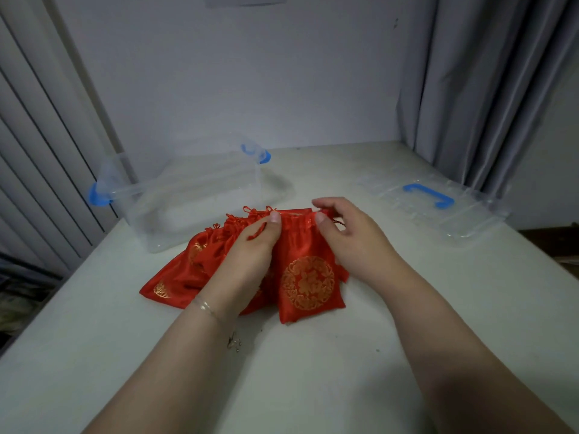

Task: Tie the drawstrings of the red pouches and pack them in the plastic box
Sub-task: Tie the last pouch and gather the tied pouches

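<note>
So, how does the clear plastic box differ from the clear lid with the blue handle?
The clear plastic box is deep and stands open at the table's far left; the clear flat lid lies flat at the far right, apart from it. The box has blue latches at its two ends; the lid has one blue handle on top. The red pouches lie just in front of the box, not by the lid. Both are transparent with blue parts, and neither is touched by a hand.

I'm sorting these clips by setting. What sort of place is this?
Probably a room in a home, at a plain white table pushed into a corner: bare wall behind, grey curtains on the right, and a clear plastic box for packing red pouches.
</note>
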Available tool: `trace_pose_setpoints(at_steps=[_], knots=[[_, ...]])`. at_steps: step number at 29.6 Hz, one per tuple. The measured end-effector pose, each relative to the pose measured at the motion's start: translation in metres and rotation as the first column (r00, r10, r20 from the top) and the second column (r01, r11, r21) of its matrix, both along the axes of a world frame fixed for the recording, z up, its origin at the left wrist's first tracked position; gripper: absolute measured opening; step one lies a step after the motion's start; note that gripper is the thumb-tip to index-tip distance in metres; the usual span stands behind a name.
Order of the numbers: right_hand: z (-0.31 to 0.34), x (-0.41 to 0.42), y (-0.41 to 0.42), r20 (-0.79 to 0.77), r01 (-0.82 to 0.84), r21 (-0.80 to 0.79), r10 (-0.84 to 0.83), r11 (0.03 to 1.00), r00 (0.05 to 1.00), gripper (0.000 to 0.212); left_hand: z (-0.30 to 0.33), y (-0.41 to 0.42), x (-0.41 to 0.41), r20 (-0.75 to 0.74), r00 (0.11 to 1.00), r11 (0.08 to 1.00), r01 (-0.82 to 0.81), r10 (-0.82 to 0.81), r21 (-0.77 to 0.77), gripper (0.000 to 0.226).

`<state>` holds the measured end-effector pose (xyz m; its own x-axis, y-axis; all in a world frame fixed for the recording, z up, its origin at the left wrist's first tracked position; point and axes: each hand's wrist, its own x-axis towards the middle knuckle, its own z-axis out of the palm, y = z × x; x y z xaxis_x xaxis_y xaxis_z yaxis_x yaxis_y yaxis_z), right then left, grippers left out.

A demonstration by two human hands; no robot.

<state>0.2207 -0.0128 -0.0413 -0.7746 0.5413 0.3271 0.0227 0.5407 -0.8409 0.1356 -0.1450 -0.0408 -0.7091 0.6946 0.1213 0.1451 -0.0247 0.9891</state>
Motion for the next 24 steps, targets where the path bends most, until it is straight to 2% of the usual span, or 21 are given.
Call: trace_pose_setpoints(at_steps=[1,3,5,8,11,13,15,18,19,21,24], knots=[[-0.003,0.0,0.002,0.073,-0.002,0.023,0.0,1.0,0.997,0.023,-0.001,0.002,-0.003,0.054,0.998,0.999,0.022,-0.024,0.029,0.042],[-0.006,-0.001,0.005,0.115,0.017,0.039,-0.021,0.999,0.993,0.018,-0.003,0.001,-0.009,0.144,0.989,0.998,0.022,-0.031,0.065,0.041],[-0.005,-0.001,0.007,0.1,0.069,0.062,-0.075,0.996,0.992,0.017,-0.006,0.0,-0.014,0.104,0.994,1.0,-0.025,0.024,0.005,0.044],[-0.002,0.001,0.012,0.101,0.111,0.097,-0.121,0.989,0.988,0.022,-0.004,-0.003,-0.016,-0.124,0.987,0.987,-0.116,0.103,-0.108,0.048],[-0.002,0.0,0.014,0.077,0.083,-0.018,-0.082,0.996,0.994,0.026,0.0,-0.008,-0.018,-0.465,0.873,0.951,-0.256,0.151,-0.172,0.053],[-0.002,-0.001,0.016,0.014,0.072,-0.122,-0.07,0.99,0.997,0.023,0.0,-0.01,-0.02,-0.545,0.815,0.935,-0.323,0.197,-0.147,0.05],[-0.002,-0.001,0.019,-0.012,0.089,-0.182,-0.093,0.979,0.996,0.019,0.002,-0.01,-0.02,-0.458,0.86,0.944,-0.309,0.226,-0.114,0.048],[-0.003,-0.001,0.023,-0.008,0.176,-0.228,-0.182,0.958,0.983,0.019,0.003,-0.007,-0.023,-0.11,0.983,0.988,-0.144,0.15,0.059,0.048],[-0.004,-0.001,0.024,-0.012,0.202,-0.246,-0.212,0.948,0.977,0.021,0.003,-0.008,-0.023,-0.064,0.991,0.988,-0.107,0.114,0.116,0.048],[-0.005,-0.002,0.027,-0.014,0.241,-0.286,-0.256,0.927,0.967,0.023,0.004,-0.009,-0.021,-0.089,0.994,0.983,-0.044,0.061,0.176,0.047],[-0.008,-0.002,0.029,-0.002,0.254,-0.373,-0.275,0.892,0.961,0.023,0.006,-0.013,-0.009,-0.223,0.975,0.979,0.066,-0.022,0.192,0.039]])
